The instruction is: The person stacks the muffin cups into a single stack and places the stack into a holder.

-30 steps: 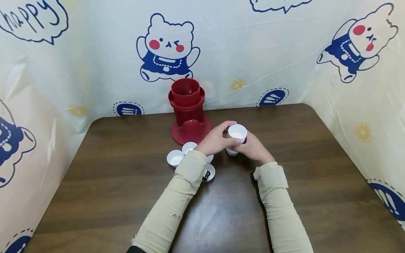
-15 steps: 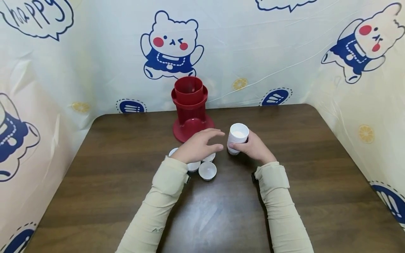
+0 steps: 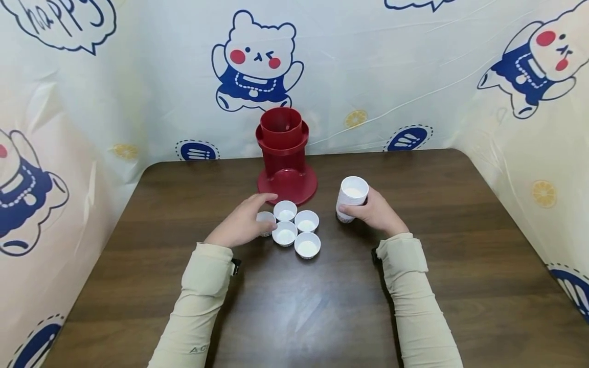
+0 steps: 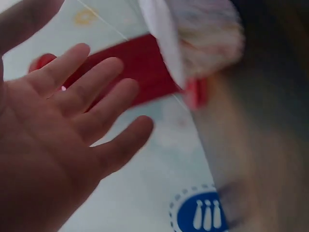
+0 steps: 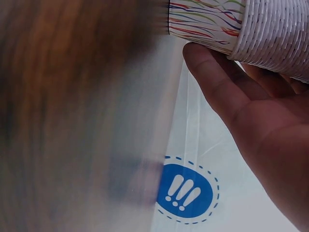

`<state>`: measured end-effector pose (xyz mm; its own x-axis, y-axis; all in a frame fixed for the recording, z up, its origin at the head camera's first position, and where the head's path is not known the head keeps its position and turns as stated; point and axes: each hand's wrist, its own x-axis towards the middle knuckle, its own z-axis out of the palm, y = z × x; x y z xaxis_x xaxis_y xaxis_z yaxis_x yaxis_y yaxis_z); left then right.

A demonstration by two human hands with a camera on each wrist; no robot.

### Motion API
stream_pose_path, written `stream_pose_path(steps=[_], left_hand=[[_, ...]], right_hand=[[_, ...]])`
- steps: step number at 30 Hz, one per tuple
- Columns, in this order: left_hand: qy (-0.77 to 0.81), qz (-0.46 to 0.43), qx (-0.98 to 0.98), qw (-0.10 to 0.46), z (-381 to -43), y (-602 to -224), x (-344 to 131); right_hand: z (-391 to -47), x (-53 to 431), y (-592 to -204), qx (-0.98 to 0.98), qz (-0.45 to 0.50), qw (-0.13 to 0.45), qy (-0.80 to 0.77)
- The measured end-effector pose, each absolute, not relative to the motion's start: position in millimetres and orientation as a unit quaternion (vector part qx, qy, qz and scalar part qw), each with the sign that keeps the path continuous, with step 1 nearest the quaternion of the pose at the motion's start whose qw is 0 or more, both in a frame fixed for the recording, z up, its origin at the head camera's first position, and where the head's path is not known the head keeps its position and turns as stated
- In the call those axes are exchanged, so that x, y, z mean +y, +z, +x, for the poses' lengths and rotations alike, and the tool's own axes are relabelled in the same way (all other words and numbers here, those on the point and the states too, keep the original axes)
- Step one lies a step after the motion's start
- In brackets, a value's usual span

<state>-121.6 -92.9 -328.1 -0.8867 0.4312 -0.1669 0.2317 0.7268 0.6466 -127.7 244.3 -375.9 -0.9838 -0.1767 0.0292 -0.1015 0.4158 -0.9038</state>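
Observation:
My right hand [image 3: 381,213] grips an upright stack of nested white paper cups [image 3: 350,197]. In the right wrist view, many closely nested rims show, and the end cup [image 5: 205,21] has coloured wavy lines. On the table to the left, several single paper cups stand mouth up in a cluster, among them a front cup [image 3: 307,246] and a back cup [image 3: 285,210]. My left hand [image 3: 236,222] is at the leftmost cup [image 3: 265,221], partly covering it. Its fingers [image 4: 91,87] are spread and fairly straight in the left wrist view, apart from a blurred cup [image 4: 210,38].
Behind the cluster stands a red cylindrical holder [image 3: 281,148] on a round base, near the back edge of the brown wooden table [image 3: 276,317]. A printed cloth [image 3: 368,61] with cartoon bears hangs around the table's back and sides.
My left hand has left the stack and moved left to the cluster's far side, uncovering the cups. My right hand keeps hold of the stack throughout.

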Motion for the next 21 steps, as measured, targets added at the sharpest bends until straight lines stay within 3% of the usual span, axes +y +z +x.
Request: stream_pose_path(steps=[6, 21], left_hand=[[0.275, 0.155, 0.93, 0.187, -122.8, -349.3, -107.4], [0.283, 0.142, 0.932, 0.175, -128.7, -364.4, -114.7]], right_hand=[[-125.7, 243.7, -374.2, 0.842, -0.073, 0.046, -0.533], [-128.9, 244.8, -374.5, 0.855, -0.064, 0.053, -0.512]])
